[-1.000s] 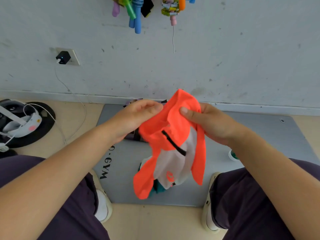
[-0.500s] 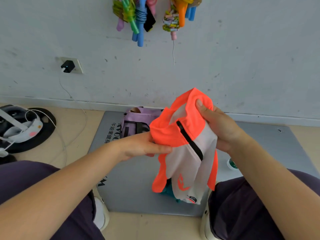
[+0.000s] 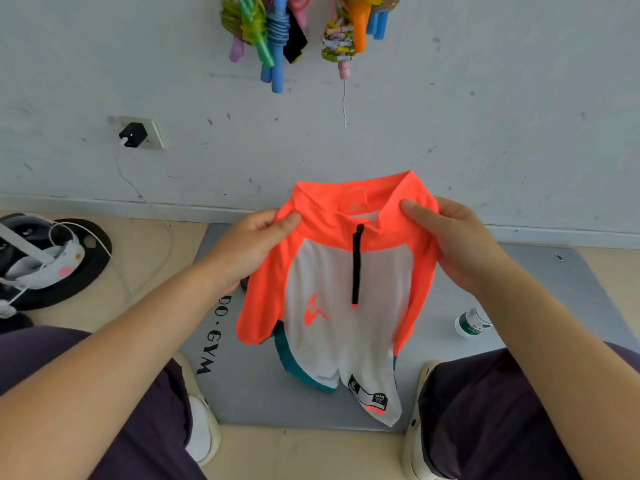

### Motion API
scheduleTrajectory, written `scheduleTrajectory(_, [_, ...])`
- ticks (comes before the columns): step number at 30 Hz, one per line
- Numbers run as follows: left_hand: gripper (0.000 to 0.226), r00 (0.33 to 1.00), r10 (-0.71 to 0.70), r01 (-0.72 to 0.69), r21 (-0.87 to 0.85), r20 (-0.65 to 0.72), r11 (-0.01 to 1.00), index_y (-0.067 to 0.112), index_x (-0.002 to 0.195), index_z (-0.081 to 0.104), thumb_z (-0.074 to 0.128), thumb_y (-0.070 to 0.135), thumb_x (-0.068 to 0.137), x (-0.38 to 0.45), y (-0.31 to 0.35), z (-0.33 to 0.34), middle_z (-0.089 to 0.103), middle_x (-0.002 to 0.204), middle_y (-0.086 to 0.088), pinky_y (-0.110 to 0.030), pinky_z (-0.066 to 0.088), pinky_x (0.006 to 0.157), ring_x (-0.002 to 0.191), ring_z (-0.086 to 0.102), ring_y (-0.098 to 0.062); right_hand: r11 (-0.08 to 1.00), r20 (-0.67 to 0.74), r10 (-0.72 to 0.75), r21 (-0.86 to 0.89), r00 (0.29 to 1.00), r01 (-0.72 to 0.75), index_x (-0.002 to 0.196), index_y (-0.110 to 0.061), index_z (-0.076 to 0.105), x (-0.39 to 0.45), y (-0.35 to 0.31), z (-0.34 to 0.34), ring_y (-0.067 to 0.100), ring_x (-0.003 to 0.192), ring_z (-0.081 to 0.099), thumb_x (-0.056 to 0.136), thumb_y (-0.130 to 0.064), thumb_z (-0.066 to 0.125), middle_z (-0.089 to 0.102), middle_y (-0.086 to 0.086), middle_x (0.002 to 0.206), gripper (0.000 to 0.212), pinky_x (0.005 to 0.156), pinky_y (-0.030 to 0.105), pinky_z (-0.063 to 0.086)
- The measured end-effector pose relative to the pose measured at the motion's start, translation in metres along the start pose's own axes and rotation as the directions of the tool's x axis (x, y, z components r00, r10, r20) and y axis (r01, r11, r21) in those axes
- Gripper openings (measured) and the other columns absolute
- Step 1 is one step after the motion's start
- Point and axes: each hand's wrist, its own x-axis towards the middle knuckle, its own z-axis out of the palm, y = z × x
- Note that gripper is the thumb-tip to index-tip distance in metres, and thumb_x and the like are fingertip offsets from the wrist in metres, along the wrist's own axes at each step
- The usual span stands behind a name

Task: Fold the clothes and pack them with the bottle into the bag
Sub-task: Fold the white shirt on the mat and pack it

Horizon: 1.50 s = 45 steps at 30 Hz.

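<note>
Left hand: the left hand [image 3: 254, 242] pinches the left shoulder of a small orange and white zip-neck sports shirt [image 3: 341, 292], thumb on the front, fingers curled behind the cloth.
Right hand: the right hand [image 3: 450, 242] pinches the shirt's right shoulder in the same way, thumb pressed on the orange collar.
Shirt: held up spread and front-facing above the middle of a grey foam gym mat [image 3: 242, 393]; the orange sleeves hang at both sides, a black zip runs down from the collar, and a teal hem shows at the lower left.
Bottle: one small clear plastic bottle with a green label [image 3: 471, 322] lies on the mat near its right edge, just beside the right forearm and partly hidden by it.
Bag: hidden; only a dark sliver shows behind the left wrist, and I cannot tell what it is.
In the way: the shirt and both forearms cover the mat's centre and far edge.
Around: one white headset with cable [image 3: 41, 261] rests on a black round base left of the mat; two bunches of coloured skipping ropes [image 3: 273, 32] hang on the wall; one black charger [image 3: 133, 135] sits in a wall socket.
Surface and room: the mat lies on a pale beige floor [image 3: 145, 258] against a scuffed white wall.
Count: two hands, one shirt, one bottle, two shoes at the mat's near edge.
</note>
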Motion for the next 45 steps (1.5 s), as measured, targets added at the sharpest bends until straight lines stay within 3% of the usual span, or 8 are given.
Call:
scheduleTrajectory(12, [0.043, 0.860, 0.492, -0.353, 0.537, -0.137, 0.766, 0.006, 0.074, 0.054, 0.051, 0.043, 0.097, -0.012, 0.035, -0.029, 0.038, 0.062, 0.005, -0.022, 0.027, 0.052, 0.056, 0.033, -0.004, 0.941, 0.174, -0.016, -0.330, 0.985, 0.073, 0.083, -0.012, 0.074, -0.005, -0.009, -0.006, 0.017, 0.073, 0.066, 0.073, -0.059, 0.072, 0.073, 0.010, 0.082, 0.048, 0.070, 0.034, 0.052])
scheduleTrajectory(17, [0.056, 0.927, 0.369, -0.230, 0.673, -0.068, 0.703, 0.015, 0.056, 0.029, 0.061, 0.042, 0.095, -0.010, 0.034, -0.037, 0.025, 0.055, 0.001, -0.034, 0.021, 0.053, 0.052, 0.024, -0.013, 0.960, 0.117, -0.026, -0.276, 0.993, 0.057, 0.087, -0.007, 0.070, -0.005, -0.003, 0.001, 0.016, 0.078, 0.063, 0.084, -0.059, 0.060, 0.072, 0.009, 0.088, 0.053, 0.077, 0.036, 0.049])
scheduleTrajectory(28, [0.069, 0.976, 0.193, -0.124, 0.475, -0.098, 0.871, -0.008, 0.075, 0.051, 0.056, 0.059, 0.091, -0.007, 0.034, -0.041, 0.035, 0.070, -0.003, -0.029, 0.024, 0.062, 0.065, 0.035, -0.012, 0.844, 0.313, 0.195, -0.536, 0.930, 0.003, 0.090, -0.017, 0.075, -0.004, -0.006, -0.016, 0.022, 0.086, 0.073, 0.069, -0.053, 0.079, 0.076, 0.004, 0.092, 0.041, 0.077, 0.035, 0.059])
scheduleTrajectory(31, [0.076, 0.996, -0.027, -0.015, 0.487, 0.079, 0.873, -0.001, 0.076, 0.059, 0.064, 0.075, 0.071, -0.009, 0.037, -0.047, 0.048, 0.068, -0.002, -0.027, 0.033, 0.064, 0.064, 0.044, -0.011, 0.912, 0.279, 0.117, -0.409, 0.953, 0.008, 0.095, -0.010, 0.073, -0.002, -0.004, -0.015, 0.019, 0.092, 0.070, 0.083, -0.050, 0.063, 0.075, 0.007, 0.099, 0.043, 0.088, 0.040, 0.054])
scheduleTrajectory(35, [0.017, 0.921, -0.183, -0.036, 0.544, 0.344, 0.839, 0.039, 0.066, 0.075, 0.069, 0.053, 0.075, -0.014, 0.035, -0.045, 0.069, 0.068, 0.025, -0.004, 0.042, 0.058, 0.061, 0.061, 0.012, 0.932, 0.192, 0.130, -0.359, 0.973, -0.054, 0.099, -0.015, 0.073, -0.002, 0.003, -0.004, 0.021, 0.095, 0.071, 0.095, -0.045, 0.051, 0.076, 0.004, 0.100, 0.038, 0.085, 0.036, 0.053])
scheduleTrajectory(37, [0.019, 0.927, -0.149, -0.007, 0.414, 0.344, 0.910, 0.036, 0.075, 0.078, 0.066, 0.051, 0.074, -0.013, 0.031, -0.042, 0.074, 0.079, 0.018, -0.007, 0.047, 0.062, 0.071, 0.067, 0.005, 0.928, 0.170, 0.151, -0.365, 0.974, -0.080, 0.092, -0.019, 0.076, -0.004, 0.001, -0.002, 0.022, 0.088, 0.071, 0.093, -0.051, 0.053, 0.076, 0.004, 0.093, 0.040, 0.079, 0.033, 0.056])
scheduleTrajectory(40, [0.031, 0.919, -0.163, 0.082, 0.232, 0.358, 0.969, 0.030, 0.082, 0.080, 0.061, 0.054, 0.074, -0.012, 0.026, -0.040, 0.077, 0.090, 0.005, -0.013, 0.051, 0.065, 0.080, 0.072, -0.005, 0.887, 0.367, 0.272, -0.455, 0.890, -0.083, 0.097, -0.022, 0.076, -0.011, -0.013, -0.009, 0.020, 0.087, 0.073, 0.069, -0.073, 0.066, 0.076, 0.004, 0.095, 0.059, 0.073, 0.031, 0.058])
scheduleTrajectory(45, [0.048, 0.943, -0.180, 0.087, 0.315, 0.280, 0.945, 0.023, 0.076, 0.076, 0.066, 0.070, 0.073, -0.012, 0.022, -0.031, 0.075, 0.082, 0.002, -0.019, 0.049, 0.060, 0.071, 0.067, -0.009, 0.678, 0.446, 0.452, -0.735, 0.772, 0.027, 0.083, -0.019, 0.074, -0.018, -0.018, -0.021, 0.012, 0.072, 0.070, 0.069, -0.058, 0.074, 0.076, -0.001, 0.080, 0.042, 0.067, 0.019, 0.050])
